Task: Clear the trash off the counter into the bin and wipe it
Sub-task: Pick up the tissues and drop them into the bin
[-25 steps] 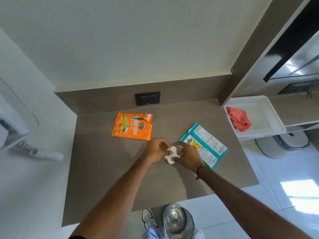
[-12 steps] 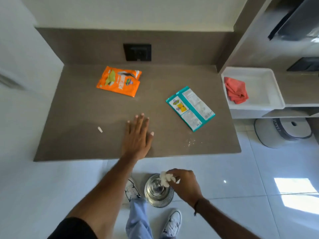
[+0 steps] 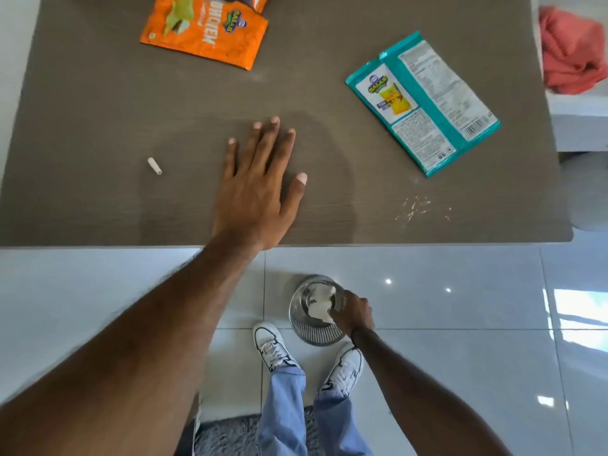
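Left hand (image 3: 255, 189) flat on counter (image 3: 98, 126); right hand (image 3: 353, 314) over bin (image 3: 316, 334).

An orange packet (image 3: 205, 29) and a teal one (image 3: 424, 103) lie on the brown wood-grain counter (image 3: 98, 103), beside a coral cloth (image 3: 572, 57); the silver bin (image 3: 317, 334) holds white paper (image 3: 320, 304).

Left hand (image 3: 255, 192) flat, fingers spread (palm down); right hand (image 3: 353, 314) lowered, fingers curled.
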